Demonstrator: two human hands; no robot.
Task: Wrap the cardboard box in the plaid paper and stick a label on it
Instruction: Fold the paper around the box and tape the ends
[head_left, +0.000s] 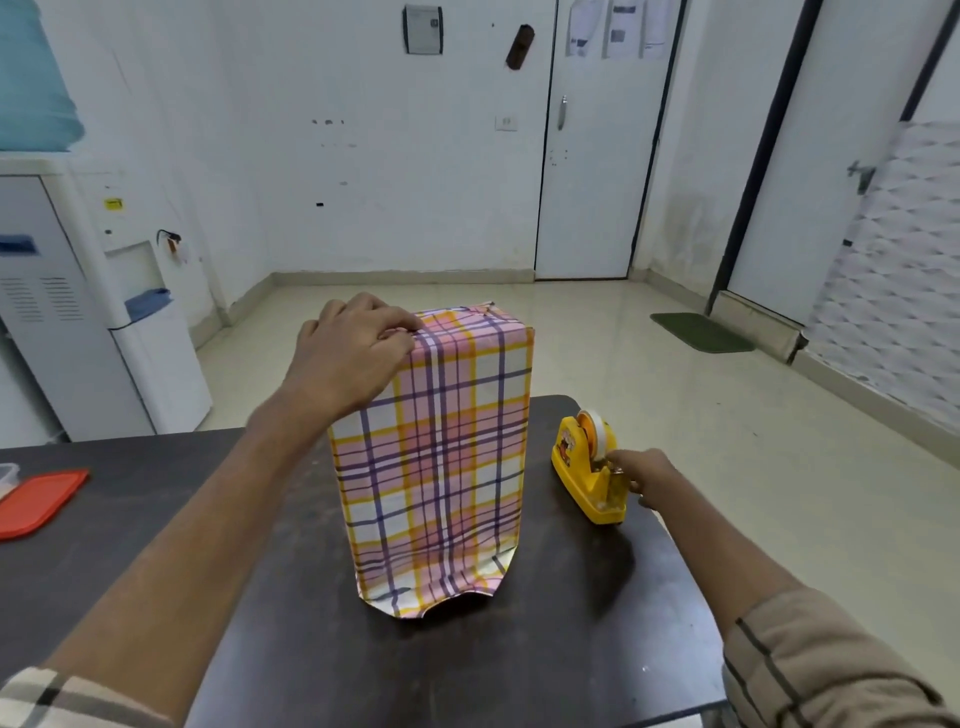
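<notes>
a dark desk (571, 649) fills the lower half of the view. near its middle the wrapped box (441, 467) stands tall on end. its plaid paper (483, 374) is white, crossed by pink bands and by yellow and purple lines, and it covers every face that shows; no cardboard is visible. a lengthwise overlap runs down the near face. at the top the paper is folded flat, with a small point sticking up at the far edge. at the bottom it hangs loose past the box, flaring and curling, with a dark gap under the near edge.

the left hand (353, 358) cups the top left corner, fingers curled over the top edge, pressing the paper down.

a yellow tape dispenser (587, 483) sits just right of the box, apart from it. a red lid (39, 501) lies at the desk's left edge.

the right hand (644, 475) reaches to the dispenser's cutter end with its fingers bunched there. whether they pinch tape i cannot tell.
</notes>
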